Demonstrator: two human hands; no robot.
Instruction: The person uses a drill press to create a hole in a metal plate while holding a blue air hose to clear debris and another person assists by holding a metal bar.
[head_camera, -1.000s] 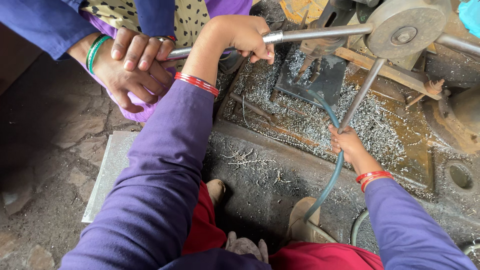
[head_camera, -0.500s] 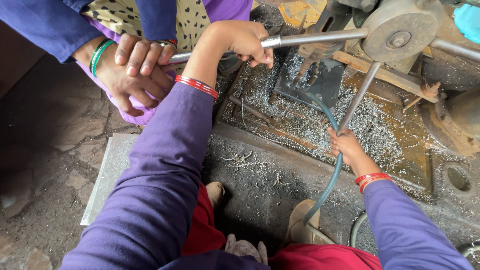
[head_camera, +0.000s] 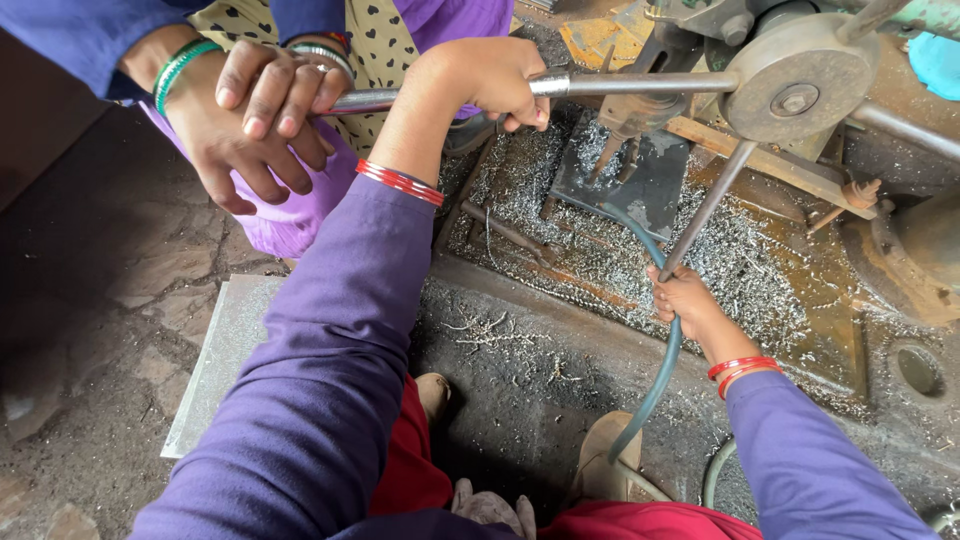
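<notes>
Nearest, the slanted lever handle (head_camera: 712, 206) is gripped at its lower end by the right hand (head_camera: 685, 298), fingers curled shut, while farther off the horizontal steel rod (head_camera: 560, 85) is clasped by the left hand (head_camera: 495, 78), beside a co-worker's hands (head_camera: 255, 110).

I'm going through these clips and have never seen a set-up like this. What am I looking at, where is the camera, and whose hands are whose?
The camera sits on a person's head and looks down. The purple sleeves are theirs. Their left hand grips a long metal rod that runs into a grey round machine head. Their right hand holds the end of a thin slanted lever; a green hose passes beside it. Another person's hands, with green bangles, hold the rod's far end. Metal shavings cover the machine bed below.
</notes>
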